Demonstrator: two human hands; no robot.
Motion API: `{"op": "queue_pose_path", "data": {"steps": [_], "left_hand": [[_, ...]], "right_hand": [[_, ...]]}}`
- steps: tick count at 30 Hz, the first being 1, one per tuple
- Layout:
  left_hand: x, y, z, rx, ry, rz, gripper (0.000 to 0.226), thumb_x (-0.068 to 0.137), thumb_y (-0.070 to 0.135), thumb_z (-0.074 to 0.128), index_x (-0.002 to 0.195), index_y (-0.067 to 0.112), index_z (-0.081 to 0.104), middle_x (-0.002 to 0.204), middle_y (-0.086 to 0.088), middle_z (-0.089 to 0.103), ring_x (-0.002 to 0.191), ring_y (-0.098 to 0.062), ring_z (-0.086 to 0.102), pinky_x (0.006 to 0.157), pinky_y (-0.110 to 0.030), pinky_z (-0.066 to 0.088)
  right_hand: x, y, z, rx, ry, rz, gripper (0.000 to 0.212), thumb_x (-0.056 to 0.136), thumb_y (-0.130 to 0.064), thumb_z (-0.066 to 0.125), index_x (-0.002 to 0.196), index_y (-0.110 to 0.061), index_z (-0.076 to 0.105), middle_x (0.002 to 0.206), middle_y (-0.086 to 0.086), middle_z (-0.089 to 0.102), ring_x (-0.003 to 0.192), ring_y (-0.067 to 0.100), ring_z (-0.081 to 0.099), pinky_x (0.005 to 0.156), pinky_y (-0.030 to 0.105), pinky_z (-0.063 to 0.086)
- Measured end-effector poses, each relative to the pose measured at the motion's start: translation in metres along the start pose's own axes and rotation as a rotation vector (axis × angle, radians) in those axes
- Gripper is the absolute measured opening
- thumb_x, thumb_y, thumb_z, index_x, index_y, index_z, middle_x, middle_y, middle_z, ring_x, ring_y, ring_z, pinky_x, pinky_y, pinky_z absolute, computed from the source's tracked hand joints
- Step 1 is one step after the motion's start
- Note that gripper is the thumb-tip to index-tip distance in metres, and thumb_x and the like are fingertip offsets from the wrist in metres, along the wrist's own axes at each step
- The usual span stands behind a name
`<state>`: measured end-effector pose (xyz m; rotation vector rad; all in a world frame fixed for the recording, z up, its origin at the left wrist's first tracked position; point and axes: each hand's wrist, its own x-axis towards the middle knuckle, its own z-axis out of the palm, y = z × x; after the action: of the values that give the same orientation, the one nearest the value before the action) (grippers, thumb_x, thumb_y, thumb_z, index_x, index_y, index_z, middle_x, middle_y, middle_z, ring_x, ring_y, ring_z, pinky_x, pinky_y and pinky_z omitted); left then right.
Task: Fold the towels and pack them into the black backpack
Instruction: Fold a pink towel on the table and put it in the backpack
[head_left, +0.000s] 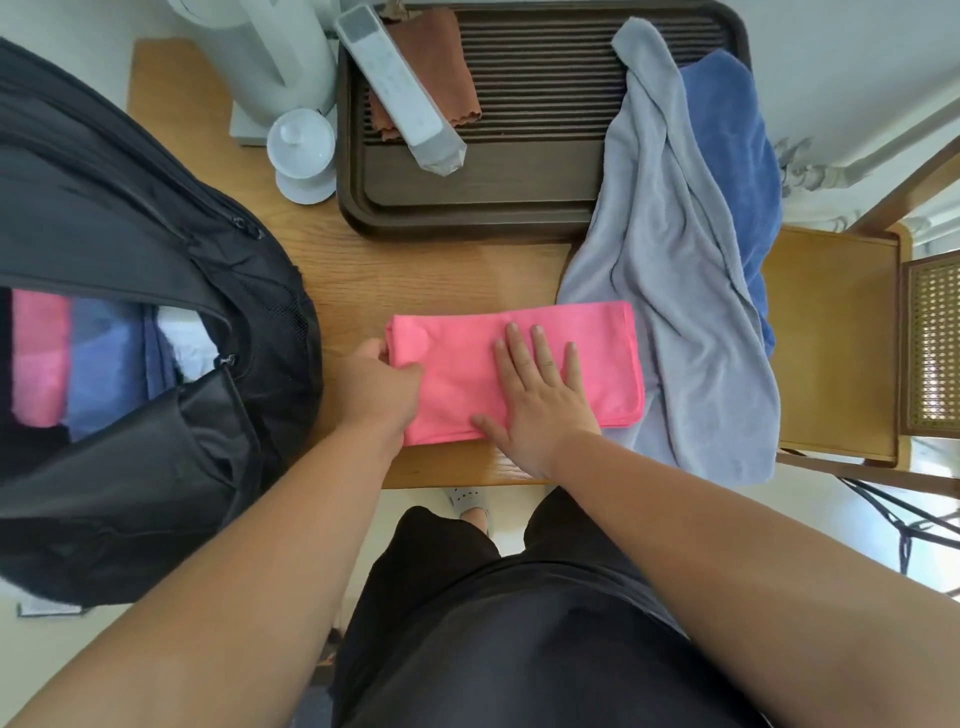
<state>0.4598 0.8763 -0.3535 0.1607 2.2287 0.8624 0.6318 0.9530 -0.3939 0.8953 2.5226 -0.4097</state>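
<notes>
Pink towel, soft and limp, is lying folded on the bench; left hand is gripping its left end, a sound hold; right hand is pressing it, fingers straight.

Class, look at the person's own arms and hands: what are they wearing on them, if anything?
The left arm and right arm are bare to the picture's edge; no sleeves show. The left hand and right hand have no gloves, and no ring, watch or bracelet is visible. The right hand's nails are short and unpainted. The clothing below is black.
</notes>
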Motion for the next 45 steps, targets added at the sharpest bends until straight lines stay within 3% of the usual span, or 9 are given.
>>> {"op": "queue_pose_path", "data": {"steps": [8,16,21,25,30,33,37,40,45], "left_hand": [[-0.01,0.008,-0.038,0.099,0.084,0.228,0.009,0.087,0.012,0.065,0.093,0.019,0.064,0.091,0.003,0.067,0.082,-0.018,0.065,0.075,-0.048,0.059],[-0.058,0.062,0.018,0.119,-0.077,0.498,0.025,0.09,0.014,0.066,0.113,0.025,0.065,0.088,0.014,0.063,0.079,-0.003,0.061,0.063,-0.021,0.049],[-0.062,0.068,0.076,0.241,-0.121,0.532,0.043,0.088,0.012,0.064,0.128,0.029,0.062,0.102,0.008,0.06,0.092,-0.017,0.064,0.083,-0.038,0.057],[-0.061,0.067,0.112,0.351,-0.161,0.536,0.047,0.087,0.01,0.065,0.132,0.021,0.062,0.117,0.001,0.068,0.106,-0.019,0.064,0.092,-0.035,0.053],[-0.064,0.06,0.129,0.454,-0.269,0.469,0.029,0.093,0.029,0.064,0.115,0.011,0.066,0.107,-0.004,0.07,0.098,-0.023,0.065,0.086,-0.041,0.053],[-0.066,0.054,0.121,0.426,-0.291,0.492,0.028,0.098,0.019,0.057,0.125,0.015,0.065,0.116,-0.002,0.07,0.107,-0.02,0.064,0.093,-0.034,0.051],[-0.065,0.04,0.102,0.648,0.019,0.679,0.047,0.09,0.023,0.064,0.134,0.009,0.058,0.135,-0.011,0.056,0.122,-0.031,0.052,0.103,-0.041,0.041],[-0.061,0.029,0.099,0.882,0.031,0.623,0.085,0.089,0.054,0.059,0.157,0.016,0.026,0.166,-0.009,0.017,0.15,-0.031,0.02,0.121,-0.05,0.018],[-0.049,0.013,0.119,1.043,-0.113,0.49,0.121,0.075,0.086,0.034,0.157,0.016,-0.02,0.162,-0.005,-0.033,0.149,-0.026,-0.029,0.12,-0.06,-0.012]], "right_hand": [[0.02,-0.035,-0.03,0.14,-0.112,-0.051,0.084,0.098,-0.066,0.027,0.16,-0.02,-0.006,0.166,-0.001,-0.02,0.153,0.027,-0.018,0.122,0.059,-0.003],[-0.011,0.044,-0.052,0.735,0.167,0.213,0.039,0.099,-0.044,0.047,0.127,-0.025,0.066,0.132,-0.001,0.058,0.118,0.019,0.056,0.101,0.035,0.045],[-0.028,0.088,-0.059,1.094,0.055,0.402,0.028,0.099,-0.032,0.055,0.122,-0.024,0.068,0.11,-0.005,0.069,0.103,0.018,0.064,0.086,0.028,0.051],[-0.029,0.106,-0.051,1.176,-0.02,0.366,0.036,0.098,-0.029,0.056,0.134,-0.024,0.06,0.107,0.0,0.071,0.104,0.021,0.066,0.099,0.045,0.052],[-0.03,0.117,-0.057,1.239,-0.055,0.234,0.051,0.099,-0.029,0.053,0.147,-0.041,0.042,0.098,-0.01,0.069,0.097,0.01,0.064,0.089,0.028,0.051],[-0.031,0.117,-0.062,1.161,-0.116,0.137,0.044,0.102,-0.03,0.052,0.146,-0.035,0.049,0.117,-0.013,0.063,0.111,0.009,0.058,0.083,0.014,0.042],[-0.024,0.117,-0.06,0.857,-0.133,0.066,0.043,0.102,-0.033,0.052,0.143,-0.019,0.055,0.139,0.003,0.054,0.124,0.02,0.054,0.098,0.025,0.041],[-0.023,0.118,-0.055,0.626,-0.049,0.082,0.045,0.098,-0.047,0.051,0.138,-0.026,0.057,0.132,0.002,0.048,0.119,0.023,0.052,0.099,0.036,0.045],[-0.019,0.115,-0.057,0.013,0.212,-0.253,0.063,0.096,-0.058,0.043,0.151,-0.026,0.039,0.161,0.008,0.026,0.146,0.032,0.026,0.118,0.05,0.023]]}}
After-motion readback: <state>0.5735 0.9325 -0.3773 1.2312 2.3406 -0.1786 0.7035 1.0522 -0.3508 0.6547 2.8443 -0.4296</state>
